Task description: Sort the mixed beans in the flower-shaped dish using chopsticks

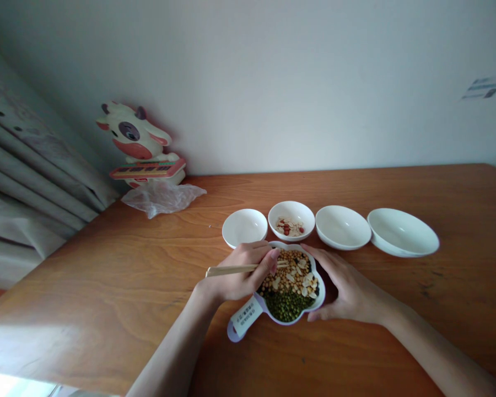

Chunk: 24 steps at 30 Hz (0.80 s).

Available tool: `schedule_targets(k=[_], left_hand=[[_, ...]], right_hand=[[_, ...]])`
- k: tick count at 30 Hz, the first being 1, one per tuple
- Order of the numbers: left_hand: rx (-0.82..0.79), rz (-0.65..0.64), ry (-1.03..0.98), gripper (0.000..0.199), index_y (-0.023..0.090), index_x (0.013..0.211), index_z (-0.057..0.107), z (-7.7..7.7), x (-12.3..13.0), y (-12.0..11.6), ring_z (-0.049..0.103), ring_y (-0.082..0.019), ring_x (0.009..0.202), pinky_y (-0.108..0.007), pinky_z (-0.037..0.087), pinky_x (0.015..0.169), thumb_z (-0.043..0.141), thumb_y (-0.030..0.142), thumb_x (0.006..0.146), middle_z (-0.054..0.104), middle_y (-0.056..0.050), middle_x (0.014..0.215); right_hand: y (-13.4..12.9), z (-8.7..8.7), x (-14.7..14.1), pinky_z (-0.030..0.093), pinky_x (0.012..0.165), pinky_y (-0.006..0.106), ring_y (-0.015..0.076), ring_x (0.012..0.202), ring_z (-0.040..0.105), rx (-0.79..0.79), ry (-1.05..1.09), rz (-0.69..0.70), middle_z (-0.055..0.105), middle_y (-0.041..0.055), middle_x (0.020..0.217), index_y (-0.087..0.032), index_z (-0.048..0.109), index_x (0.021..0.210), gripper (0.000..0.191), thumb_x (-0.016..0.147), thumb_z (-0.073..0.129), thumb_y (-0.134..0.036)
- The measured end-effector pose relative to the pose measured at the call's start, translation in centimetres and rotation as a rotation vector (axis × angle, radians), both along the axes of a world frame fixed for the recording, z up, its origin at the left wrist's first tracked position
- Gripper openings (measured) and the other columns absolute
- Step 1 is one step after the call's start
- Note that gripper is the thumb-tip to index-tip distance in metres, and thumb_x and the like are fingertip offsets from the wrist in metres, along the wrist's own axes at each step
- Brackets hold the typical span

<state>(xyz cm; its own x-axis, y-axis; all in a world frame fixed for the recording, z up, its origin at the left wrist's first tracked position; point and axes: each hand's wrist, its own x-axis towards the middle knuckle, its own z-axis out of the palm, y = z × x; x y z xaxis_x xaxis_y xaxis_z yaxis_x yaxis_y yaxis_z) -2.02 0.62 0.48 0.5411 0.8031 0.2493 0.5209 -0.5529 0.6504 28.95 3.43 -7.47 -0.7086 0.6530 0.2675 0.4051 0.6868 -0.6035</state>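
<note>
My left hand (244, 271) is closed around a pair of wooden chopsticks (230, 270), whose tips reach over the handled tray (320, 292). In that tray lie yellow beans (287, 257), green beans (287, 306), pale flat pieces (309, 284) and a few dark bits. My right hand (341, 286) rests against the tray's right side, thumb and fingers spread around the rim. Behind the tray, a white bowl (291, 207) holds pale flakes and some red pieces (289, 227). The tray's labelled handle (244, 318) points toward the lower left.
One white bowl (244, 226) is left of the filled one; two more, a round bowl (343, 225) and an oval one (403, 231), stand to its right. A cow toy (138, 143) and clear plastic bag (163, 198) are at the wooden table's (107, 286) back left.
</note>
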Motion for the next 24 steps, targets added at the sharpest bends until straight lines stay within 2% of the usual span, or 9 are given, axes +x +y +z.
schedule_targets(k=[5, 10, 20, 22, 24], left_hand=[[0.013, 0.03, 0.007, 0.05, 0.02, 0.087, 0.065, 0.1, -0.1, -0.1, 0.064, -0.018, 0.074, -0.032, 0.053, 0.077, 0.032, 0.04, 0.12, 0.07, -0.006, 0.086], [0.064, 0.039, 0.011, 0.05, 0.02, 0.087, 0.065, 0.1, -0.2, 0.0, 0.063, -0.017, 0.074, -0.031, 0.052, 0.077, 0.032, 0.036, 0.12, 0.068, -0.005, 0.084], [0.225, 0.091, -0.151, 0.052, 0.019, 0.085, 0.067, -0.3, 0.2, -0.1, 0.062, -0.016, 0.073, -0.03, 0.051, 0.074, 0.032, 0.036, 0.121, 0.066, -0.005, 0.081], [0.287, 0.143, -0.242, 0.052, 0.019, 0.084, 0.065, -0.5, 0.8, 0.2, 0.061, -0.016, 0.073, -0.03, 0.049, 0.073, 0.033, 0.034, 0.121, 0.065, -0.004, 0.079], [0.288, 0.252, -0.313, 0.051, 0.019, 0.084, 0.066, -0.5, 1.6, 0.6, 0.061, -0.016, 0.074, -0.031, 0.048, 0.075, 0.034, 0.035, 0.121, 0.065, -0.004, 0.08]], right_hand=[[0.0, 0.1, 0.0, 0.049, 0.125, 0.066, 0.0459, 0.155, 0.053, -0.002, 0.002, 0.002, 0.047, 0.0157, 0.176, -0.039, 0.017, 0.178, 0.139, 0.069, 0.097, -0.072], [0.0, 0.1, 0.0, 0.048, 0.125, 0.069, 0.0468, 0.155, 0.053, 0.006, -0.007, 0.008, 0.046, 0.0171, 0.176, -0.04, 0.015, 0.177, 0.14, 0.069, 0.096, -0.073], [0.1, 0.3, -0.2, 0.047, 0.126, 0.067, 0.0467, 0.155, 0.053, -0.01, 0.024, 0.017, 0.047, 0.0151, 0.176, -0.04, 0.019, 0.177, 0.138, 0.068, 0.099, -0.069], [0.1, 0.3, -0.2, 0.046, 0.127, 0.068, 0.0468, 0.156, 0.052, -0.025, 0.025, 0.019, 0.047, 0.0149, 0.176, -0.04, 0.02, 0.177, 0.138, 0.068, 0.099, -0.07], [0.1, 0.3, -0.3, 0.045, 0.127, 0.069, 0.0472, 0.156, 0.051, -0.035, 0.02, 0.011, 0.046, 0.0147, 0.177, -0.04, 0.021, 0.177, 0.136, 0.069, 0.098, -0.07]])
